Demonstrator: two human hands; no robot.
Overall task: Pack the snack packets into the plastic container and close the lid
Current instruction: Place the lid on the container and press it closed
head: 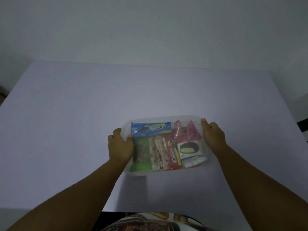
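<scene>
A clear plastic container [160, 117] sits on the table in front of me, filled with several snack packets. A blue cookie packet [150, 128] lies along its far side, two pink packets [185, 130] at the far right, a green packet [141, 152] at the left, a red cookie packet [173, 153] in the middle and a white cake packet [190, 150] at the right. A translucent cover seems to lie over them, though I cannot tell for sure. My left hand [120, 145] grips the container's left end, thumb on top. My right hand [212, 135] holds its right end.
The container rests on a wide pale lavender table [83, 122]. A plain wall rises behind the table's far edge. My patterned clothing [150, 222] shows at the near edge. Dark objects peek in at the far right [302, 124].
</scene>
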